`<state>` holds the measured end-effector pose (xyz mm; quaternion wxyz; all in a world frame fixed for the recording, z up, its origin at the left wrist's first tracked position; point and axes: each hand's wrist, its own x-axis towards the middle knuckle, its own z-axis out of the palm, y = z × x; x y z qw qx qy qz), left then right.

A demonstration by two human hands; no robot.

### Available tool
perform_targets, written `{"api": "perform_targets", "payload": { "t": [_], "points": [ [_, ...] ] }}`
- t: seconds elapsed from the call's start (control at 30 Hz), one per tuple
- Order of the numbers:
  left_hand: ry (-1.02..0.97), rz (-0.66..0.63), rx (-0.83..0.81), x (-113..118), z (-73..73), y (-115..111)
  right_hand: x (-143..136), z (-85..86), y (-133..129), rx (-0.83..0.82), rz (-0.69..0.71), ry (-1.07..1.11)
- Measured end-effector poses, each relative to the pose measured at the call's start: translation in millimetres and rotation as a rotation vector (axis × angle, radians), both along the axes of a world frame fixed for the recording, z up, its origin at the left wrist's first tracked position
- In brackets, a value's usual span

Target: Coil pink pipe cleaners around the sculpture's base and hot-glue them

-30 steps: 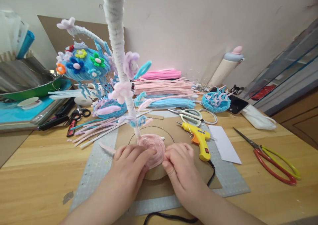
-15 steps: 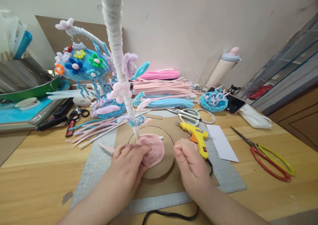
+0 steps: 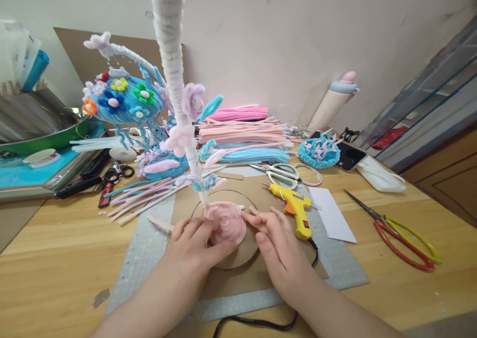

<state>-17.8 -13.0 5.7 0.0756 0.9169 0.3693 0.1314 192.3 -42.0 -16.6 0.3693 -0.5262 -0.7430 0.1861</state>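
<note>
A pink spiral coil of pipe cleaner (image 3: 228, 223) lies on a cardboard sheet (image 3: 223, 283), inside a drawn circle. From its back left edge rises a white wrapped stem (image 3: 173, 74) bearing pipe-cleaner flowers (image 3: 181, 139). My left hand (image 3: 194, 243) is closed over the coil's left side, fingers bent and thumb along the near edge. A pale pink strip (image 3: 159, 222) sticks out left of those fingers. My right hand (image 3: 275, 236) has its fingers stretched out and apart, the fingertips at the coil's right edge. Nothing shows in its grasp.
A yellow glue gun (image 3: 296, 209) lies right of my right hand, its black cord (image 3: 257, 321) running along the front. Red-and-yellow-handled scissors (image 3: 395, 233) and pale-handled scissors (image 3: 281, 174) lie nearby. Pipe-cleaner bundles (image 3: 242, 131) and a blue flowered piece (image 3: 126, 97) stand behind.
My right hand has opened from a closed fist and moved left to the coil's edge. My left thumb now stretches along the coil's near side.
</note>
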Motion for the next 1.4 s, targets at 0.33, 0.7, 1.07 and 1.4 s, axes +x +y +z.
{"api": "perform_targets", "payload": {
  "t": [0.33,0.7,1.07,1.4],
  "points": [
    [-0.094,0.009,-0.044,-1,0.1,-1,-5,3.8,-2,-0.023,0.051,-0.132],
    [-0.047,0.002,0.065,0,-0.3,-2,-10,3.0,-4,0.079,0.02,-0.234],
    [-0.073,0.025,-0.03,-1,1.8,-4,-16,11.0,-11,0.171,0.083,-0.54],
    [-0.107,0.054,-0.082,0,5.5,-3,-8,27.8,-10,0.135,0.283,-0.518]
  ]
}}
